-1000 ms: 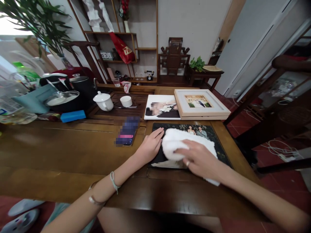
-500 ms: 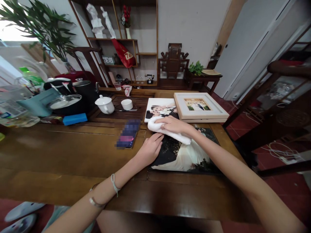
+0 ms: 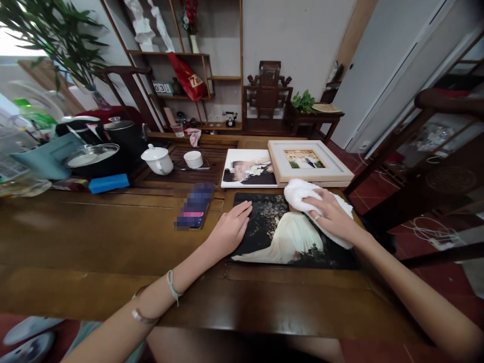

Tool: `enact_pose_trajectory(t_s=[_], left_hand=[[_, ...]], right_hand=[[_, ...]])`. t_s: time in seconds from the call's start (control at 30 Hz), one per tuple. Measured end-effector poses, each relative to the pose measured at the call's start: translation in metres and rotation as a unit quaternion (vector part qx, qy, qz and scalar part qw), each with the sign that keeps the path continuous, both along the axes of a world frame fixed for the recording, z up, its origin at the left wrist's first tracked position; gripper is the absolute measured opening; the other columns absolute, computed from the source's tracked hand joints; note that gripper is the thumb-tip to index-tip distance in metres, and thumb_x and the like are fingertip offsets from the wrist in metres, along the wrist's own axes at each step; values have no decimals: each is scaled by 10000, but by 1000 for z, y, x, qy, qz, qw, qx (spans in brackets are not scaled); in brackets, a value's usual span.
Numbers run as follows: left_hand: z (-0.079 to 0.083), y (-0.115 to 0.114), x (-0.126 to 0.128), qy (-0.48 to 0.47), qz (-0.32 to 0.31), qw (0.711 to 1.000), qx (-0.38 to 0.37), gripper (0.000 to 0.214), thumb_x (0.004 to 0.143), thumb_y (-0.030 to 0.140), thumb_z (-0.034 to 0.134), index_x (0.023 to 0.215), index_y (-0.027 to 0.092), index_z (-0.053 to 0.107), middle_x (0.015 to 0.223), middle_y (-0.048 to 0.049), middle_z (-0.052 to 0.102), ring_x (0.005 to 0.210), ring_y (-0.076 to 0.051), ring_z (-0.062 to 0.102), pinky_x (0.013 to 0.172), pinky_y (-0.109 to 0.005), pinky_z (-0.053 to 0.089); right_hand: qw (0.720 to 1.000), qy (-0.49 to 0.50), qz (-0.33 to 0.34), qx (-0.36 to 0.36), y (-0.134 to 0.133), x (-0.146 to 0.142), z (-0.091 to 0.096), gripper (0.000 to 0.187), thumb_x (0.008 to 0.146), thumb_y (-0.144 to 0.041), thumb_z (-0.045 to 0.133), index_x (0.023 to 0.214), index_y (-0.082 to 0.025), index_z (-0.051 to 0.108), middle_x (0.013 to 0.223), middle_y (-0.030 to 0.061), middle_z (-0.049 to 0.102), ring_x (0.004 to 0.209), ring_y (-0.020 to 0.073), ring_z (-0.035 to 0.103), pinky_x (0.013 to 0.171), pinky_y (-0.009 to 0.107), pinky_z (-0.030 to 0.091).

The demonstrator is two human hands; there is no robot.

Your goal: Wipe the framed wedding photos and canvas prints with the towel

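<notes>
A dark photo panel (image 3: 260,237) showing a figure in a white gown lies flat on the wooden table (image 3: 124,252). My right hand (image 3: 330,214) is closed on a white towel (image 3: 300,194), which rests on the panel's far right part and hides it there. Along the panel's left edge lies my left hand (image 3: 231,229), fingers stretched out flat and holding nothing. A phone (image 3: 193,206) sits on the table to the left of that hand.
Behind the panel lie a white-edged photo print (image 3: 247,169) and a pale picture frame (image 3: 336,169). A lidded white teapot (image 3: 158,160), a white cup (image 3: 193,159), a blue block (image 3: 109,183) and a glass-lidded pot (image 3: 93,159) stand at the back left.
My right hand has swept the towel rightwards across the panel, from its far left corner to its far right side. My left hand stays at the left edge. The view has shifted slightly.
</notes>
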State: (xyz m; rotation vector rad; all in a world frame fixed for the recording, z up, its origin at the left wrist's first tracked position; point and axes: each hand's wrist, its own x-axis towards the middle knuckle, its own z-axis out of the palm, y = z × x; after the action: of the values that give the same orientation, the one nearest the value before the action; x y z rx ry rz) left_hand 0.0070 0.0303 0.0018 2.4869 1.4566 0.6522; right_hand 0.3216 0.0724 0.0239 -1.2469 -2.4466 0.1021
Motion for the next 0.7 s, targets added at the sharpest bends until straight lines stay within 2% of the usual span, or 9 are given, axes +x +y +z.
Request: enact_pose_trajectory(t_s=[0.07,0.17,0.3,0.37,0.43,0.53,0.7], left_hand=[[-2,1,0,-3,-2,1000,1,395,956,175,359,1319,138,509,1444,-109,477,1353,-222,424,1108,-429,393],[-4,2,0,-12,-6,1000,5,395,955,178,363,1319,135,509,1436,-118,484,1345,-232,435,1102,-450,399],[-6,3,-2,-30,-18,999,17,387,954,173,360,1306,152,518,1421,-125,497,1340,-237,441,1087,-468,417],[-5,4,-3,-30,-32,999,14,381,947,158,356,1286,158,532,1427,-127,489,1343,-240,437,1078,-468,428],[-5,4,-3,-27,-39,999,10,373,949,158,350,1265,150,546,1434,-132,479,1346,-245,432,1075,-466,433],[-5,4,-2,-25,-27,999,12,377,962,181,346,1287,130,531,1430,-139,484,1347,-247,430,1084,-473,421],[-5,3,-1,-29,-21,999,18,387,962,180,360,1315,137,512,1427,-128,490,1349,-234,428,1089,-465,417]], right_hand=[[999,-22,2,29,-2,-6,0,388,821,-180,448,1149,-169,653,1257,170,575,1310,349,386,1030,584,330],[997,-56,40,21,-14,-31,3,414,780,-128,461,1138,-172,663,1235,171,607,1348,350,353,1060,620,268],[984,-58,169,-22,-46,-67,13,461,720,-89,497,1129,-219,667,1360,116,545,1396,320,281,1109,617,173],[967,-58,243,-42,-59,-75,19,478,703,-75,502,1116,-246,670,1423,72,490,1417,291,238,1136,592,126],[957,-57,278,-60,-63,-73,22,482,703,-67,499,1117,-247,669,1413,65,503,1421,256,234,1155,551,122],[967,-47,242,-69,-48,-54,20,449,718,-74,494,1103,-219,673,1375,102,536,1393,243,306,1146,521,202],[997,-42,61,7,-10,-22,6,412,781,-112,468,1144,-156,658,1320,180,564,1336,310,397,1075,550,319]])
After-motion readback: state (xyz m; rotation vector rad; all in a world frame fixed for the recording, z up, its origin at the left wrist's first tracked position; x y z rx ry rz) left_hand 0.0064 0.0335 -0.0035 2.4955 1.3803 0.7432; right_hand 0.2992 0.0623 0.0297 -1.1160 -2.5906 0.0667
